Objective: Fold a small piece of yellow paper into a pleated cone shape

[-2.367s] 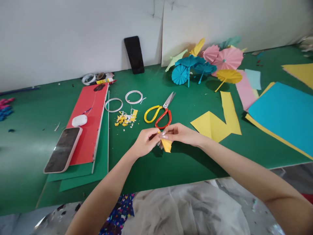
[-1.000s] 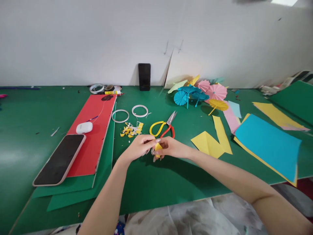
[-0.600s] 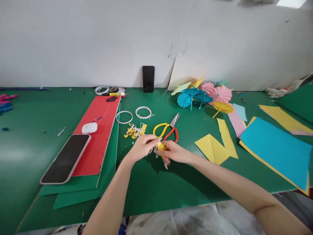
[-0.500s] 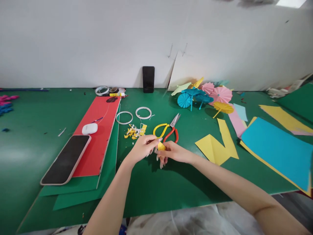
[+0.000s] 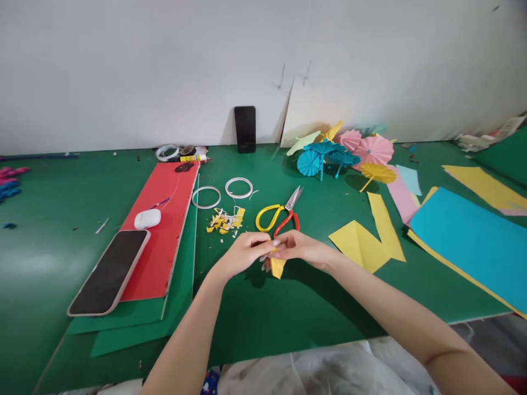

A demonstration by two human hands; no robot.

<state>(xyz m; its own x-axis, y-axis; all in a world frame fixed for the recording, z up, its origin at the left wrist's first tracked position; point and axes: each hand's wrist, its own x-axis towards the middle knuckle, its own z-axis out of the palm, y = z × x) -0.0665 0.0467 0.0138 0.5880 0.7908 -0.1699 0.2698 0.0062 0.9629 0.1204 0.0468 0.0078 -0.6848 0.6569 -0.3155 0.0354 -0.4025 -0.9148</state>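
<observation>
Both hands meet over the near middle of the green table (image 5: 288, 312), the left hand (image 5: 242, 255) and the right hand (image 5: 302, 249) pinched together on a small folded piece of yellow paper (image 5: 277, 267), whose pointed lower end hangs just below the fingertips and just above the tabletop. Judging by its look, the paper is very light, thin and easily creased; it would bend or tear under a hard squeeze, so the sensible hold is at the folded upper part, between thumb and fingertips, where the layers are thickest. Most of the piece is covered by the fingers, so how many folds it has, and whether anything is stuck to it, cannot be made out. Just beyond the hands lie scissors (image 5: 279, 215) with one yellow and one red handle, and to their left a heap of yellow and white scraps (image 5: 224, 220) and two white tape rings (image 5: 222, 192). A cut yellow sheet (image 5: 368, 238) lies to the right, near a blue sheet (image 5: 473, 241) that runs out of view at the table's edge. Paper umbrellas (image 5: 341, 153) cluster near the wall. On the left, a phone (image 5: 109, 271) and a white earbud case (image 5: 147, 219) rest on a red board (image 5: 164, 230).
</observation>
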